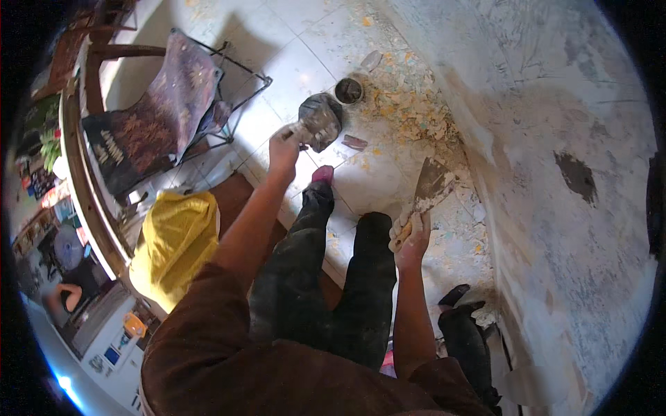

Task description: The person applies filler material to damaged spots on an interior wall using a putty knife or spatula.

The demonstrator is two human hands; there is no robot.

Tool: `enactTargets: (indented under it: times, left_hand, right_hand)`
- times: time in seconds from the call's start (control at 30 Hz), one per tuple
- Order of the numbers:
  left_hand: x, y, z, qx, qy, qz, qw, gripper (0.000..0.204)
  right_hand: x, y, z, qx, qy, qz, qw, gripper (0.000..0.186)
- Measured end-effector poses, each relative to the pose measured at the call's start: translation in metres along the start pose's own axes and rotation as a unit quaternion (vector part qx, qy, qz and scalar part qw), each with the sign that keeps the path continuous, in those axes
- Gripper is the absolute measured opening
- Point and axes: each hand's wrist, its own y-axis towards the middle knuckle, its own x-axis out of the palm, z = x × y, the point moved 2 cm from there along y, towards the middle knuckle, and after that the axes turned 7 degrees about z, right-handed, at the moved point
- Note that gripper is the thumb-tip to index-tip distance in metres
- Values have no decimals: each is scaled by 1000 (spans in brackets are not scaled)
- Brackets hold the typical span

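Observation:
My left hand (283, 149) is closed around the pale handle of a putty knife (320, 127). Its broad greyish blade lies over a dark grey bag or pouch (319, 104) on the floor, and the two are hard to tell apart. Closer to the wall, my right hand (414, 243) grips the wooden handle of another putty knife (431, 182), its wide smeared blade pointing away from me. White dust covers the fingers of this hand. Just beyond the bag stands a round open tin (349, 90) with dark contents.
A rough plastered wall (534, 208) with a dark patch (576, 177) rises on the right. Flaked plaster debris (416, 104) litters the tiles along it. A folding chair (166, 104) and a yellow cloth (177, 243) are at left. A person's arm (69, 297) shows far left.

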Motion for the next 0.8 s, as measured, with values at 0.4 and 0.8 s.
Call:
enactTargets:
  times: [0.4, 0.8]
  left_hand:
    - [146, 269, -150, 378, 496, -60, 779, 20]
    - [199, 290, -186, 335, 569, -64, 749, 22]
  right_hand:
    - [-7, 106, 107, 57, 20, 124, 990, 7]
    - [-22, 108, 135, 83, 24, 139, 987, 13]
